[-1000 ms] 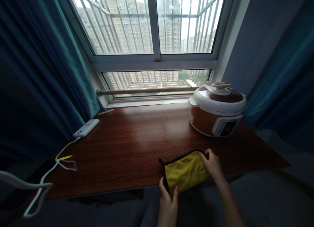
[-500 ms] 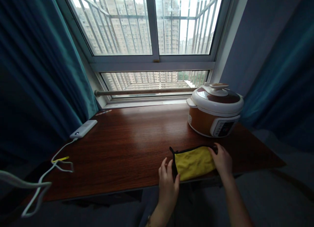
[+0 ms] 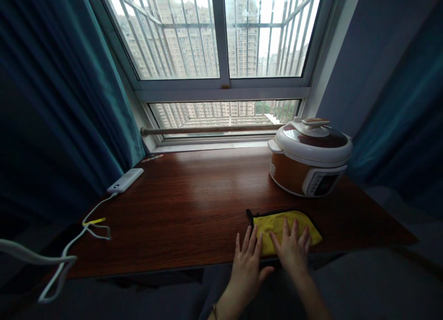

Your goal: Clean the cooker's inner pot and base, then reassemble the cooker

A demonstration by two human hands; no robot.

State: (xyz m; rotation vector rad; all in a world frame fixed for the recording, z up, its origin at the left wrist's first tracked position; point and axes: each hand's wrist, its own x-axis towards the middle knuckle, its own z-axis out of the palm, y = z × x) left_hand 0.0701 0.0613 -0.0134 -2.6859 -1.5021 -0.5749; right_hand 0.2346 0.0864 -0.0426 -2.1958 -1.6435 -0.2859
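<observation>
Near the front edge of the dark reddish-brown wooden table (image 3: 194, 204), in front of the orange and white electric pressure cooker (image 3: 309, 156), lies a yellow microfibre cloth with a black border (image 3: 282, 222), spread flat on the wood. Both hands rest on it with fingers stretched out and slightly apart, palms down, gripping nothing. The right hand (image 3: 292, 248) lies flat on the middle of the cloth, its fingertips pointing toward the cooker. The left hand (image 3: 248, 264) sits just beside it, on the side away from the cooker's control panel, pressing the cloth's left end where the black border turns the corner, with part of the palm over bare wood. The two hands are close together, nearly touching at the thumbs. The cooker stands upright with its lid on, near the cloth but apart from it. Well away from the cooker, at the table's far left side, a white rectangular power bank (image 3: 125, 180) lies flat, and a white cable (image 3: 71, 246) trails from it toward the table's near left corner.
</observation>
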